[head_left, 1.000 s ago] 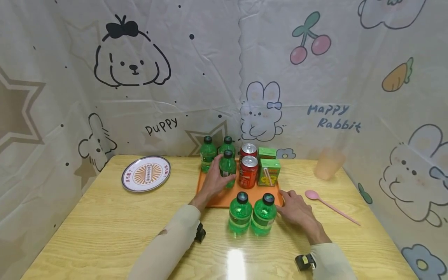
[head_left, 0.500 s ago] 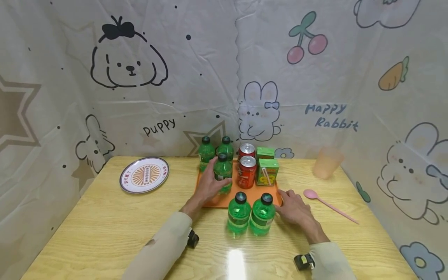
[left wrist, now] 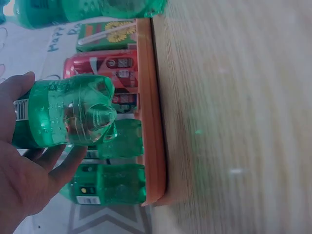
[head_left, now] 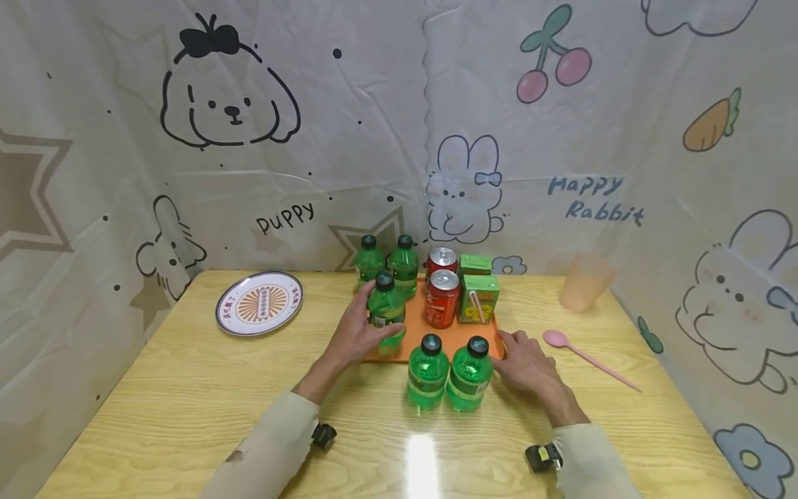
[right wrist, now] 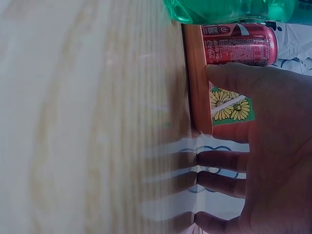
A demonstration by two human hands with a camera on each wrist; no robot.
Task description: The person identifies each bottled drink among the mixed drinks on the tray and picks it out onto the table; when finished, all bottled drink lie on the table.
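Note:
My left hand [head_left: 352, 334] grips a green soda bottle [head_left: 386, 305] by its side, held upright over the left part of the orange tray [head_left: 451, 339]; in the left wrist view the bottle's ridged base [left wrist: 100, 114] shows above the tray's floor level. At the tray's front right corner is my right hand [head_left: 530, 366]. Its thumb [right wrist: 229, 75] touches the rim, while its straight fingers reach down to the table beside the tray. On the tray stand two more green bottles [head_left: 403, 265], two red cola cans [head_left: 441, 305] and two green juice boxes [head_left: 479, 302].
Two green bottles [head_left: 427, 373] stand on the table directly before the tray. A patterned plate [head_left: 260, 303] lies at the left. To the right are a pink spoon [head_left: 582, 355] and a translucent orange cup [head_left: 586, 283] near the printed cloth backdrop.
My left hand has moved the gripped bottle left and toward me, away from the cans. The right hand stays at the tray corner. The head view has tilted slightly.

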